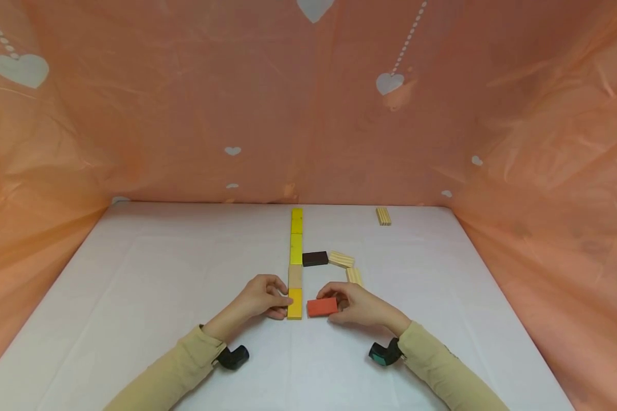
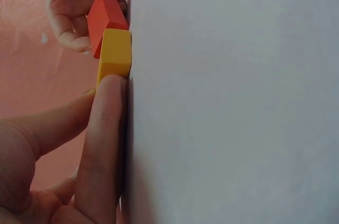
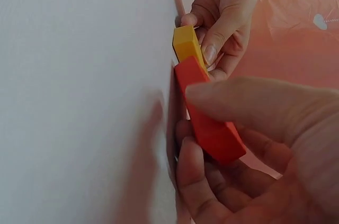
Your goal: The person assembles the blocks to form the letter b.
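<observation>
A column of flat wooden blocks stretches away from me on the table: two bright yellow blocks (image 1: 296, 234), a plain wood block (image 1: 295, 276), and a golden yellow block (image 1: 295, 311) nearest me. My left hand (image 1: 259, 298) pinches the left side of the golden yellow block, thumb over its edge. Just right of it, my right hand (image 1: 357, 305) grips a red block (image 1: 321, 307) by its right end; a small gap separates the two blocks in the head view. The red block (image 3: 204, 113) sits between thumb and fingers in the right wrist view, tilted.
A dark brown block (image 1: 315, 259) touches the column's right side. Two pale striped blocks, one angled (image 1: 341, 260) and one (image 1: 355, 277) partly behind my right hand, continue in a curve. Another striped block (image 1: 383, 216) lies at the back right. Orange cloth (image 1: 308, 114) surrounds the white table.
</observation>
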### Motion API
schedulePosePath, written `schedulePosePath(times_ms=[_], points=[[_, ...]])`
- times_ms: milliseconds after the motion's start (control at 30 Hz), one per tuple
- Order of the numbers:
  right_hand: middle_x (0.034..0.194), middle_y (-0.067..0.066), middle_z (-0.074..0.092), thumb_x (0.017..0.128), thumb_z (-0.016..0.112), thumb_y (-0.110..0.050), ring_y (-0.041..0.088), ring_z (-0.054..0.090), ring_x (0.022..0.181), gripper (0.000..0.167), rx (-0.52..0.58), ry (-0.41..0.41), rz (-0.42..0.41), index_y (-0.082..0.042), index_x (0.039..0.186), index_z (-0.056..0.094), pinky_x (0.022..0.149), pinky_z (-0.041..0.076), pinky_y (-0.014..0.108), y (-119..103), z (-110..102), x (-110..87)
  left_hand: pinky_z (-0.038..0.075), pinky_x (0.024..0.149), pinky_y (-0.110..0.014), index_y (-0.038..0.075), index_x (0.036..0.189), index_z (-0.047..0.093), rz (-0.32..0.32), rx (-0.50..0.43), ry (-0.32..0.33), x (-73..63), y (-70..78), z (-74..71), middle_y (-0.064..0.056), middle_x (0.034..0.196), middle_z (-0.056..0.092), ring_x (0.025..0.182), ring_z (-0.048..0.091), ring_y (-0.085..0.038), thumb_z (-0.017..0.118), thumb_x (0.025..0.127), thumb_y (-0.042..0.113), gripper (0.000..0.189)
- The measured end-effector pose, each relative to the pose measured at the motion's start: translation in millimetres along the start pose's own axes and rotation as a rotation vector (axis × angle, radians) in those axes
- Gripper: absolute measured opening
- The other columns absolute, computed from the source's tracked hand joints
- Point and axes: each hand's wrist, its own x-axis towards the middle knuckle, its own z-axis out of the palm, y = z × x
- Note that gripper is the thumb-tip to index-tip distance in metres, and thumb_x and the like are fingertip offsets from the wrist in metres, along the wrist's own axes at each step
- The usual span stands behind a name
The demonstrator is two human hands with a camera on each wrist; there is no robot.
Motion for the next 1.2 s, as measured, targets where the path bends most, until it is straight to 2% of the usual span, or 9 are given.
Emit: schedulePosePath(times_ms=[233,533,700,867,1200], points=[[0.107,-0.005,0.062,0.082,0.072,0.000,0.014,0.057,0.088,0.034,-0.052,0.020,-0.066,-0.014,0.111,0.061,0.078,0.052,0.026,-0.6,1.7,1.3,0.059,0.053,-0.030,-0.006,0.099,0.056,0.002,-0.011,-0.005,0.4,-0.7,0.3,-0.014,0.073,0.062,0.054,0.065,-0.017,0.072,0.084,0.002,0.023],[0.103,-0.007,0.062,0.082,0.073,0.000,0.013,0.055,0.085,0.032,-0.108,0.064,-0.092,-0.014,0.108,0.061,0.076,0.052,0.026,0.5,5.4,1.2,0.059,0.054,-0.029,-0.005,0.099,0.057,-0.011,-0.014,-0.004,2.5,-2.9,1.1,-0.014,0.073,0.062,0.054,0.065,-0.017,0.072,0.084,0.002,0.023],[0.102,-0.006,0.061,0.081,0.075,-0.001,0.015,0.055,0.084,0.032,-0.145,0.089,-0.139,-0.014,0.107,0.063,0.070,0.051,0.025,0.0,7.0,1.0,0.059,0.055,-0.029,-0.004,0.098,0.057,-0.006,-0.012,-0.007,3.4,-3.8,1.0,-0.014,0.073,0.062,0.055,0.066,-0.017,0.073,0.084,0.002,0.022],[0.101,-0.007,0.061,0.080,0.076,-0.003,0.016,0.054,0.085,0.031,-0.168,0.115,-0.139,-0.015,0.106,0.064,0.070,0.048,0.026,1.2,8.3,0.6,0.059,0.055,-0.029,-0.005,0.098,0.057,0.001,-0.010,-0.013,2.1,-1.9,0.6,-0.014,0.072,0.062,0.055,0.066,-0.018,0.073,0.083,0.002,0.023],[0.101,-0.008,0.061,0.080,0.078,-0.008,0.015,0.054,0.085,0.029,-0.197,0.128,-0.128,-0.016,0.105,0.064,0.069,0.047,0.026,4.0,12.3,-0.2,0.059,0.054,-0.031,-0.006,0.100,0.056,0.019,-0.002,-0.009,-0.4,-0.7,0.5,-0.014,0.073,0.061,0.055,0.065,-0.019,0.073,0.084,0.002,0.025]])
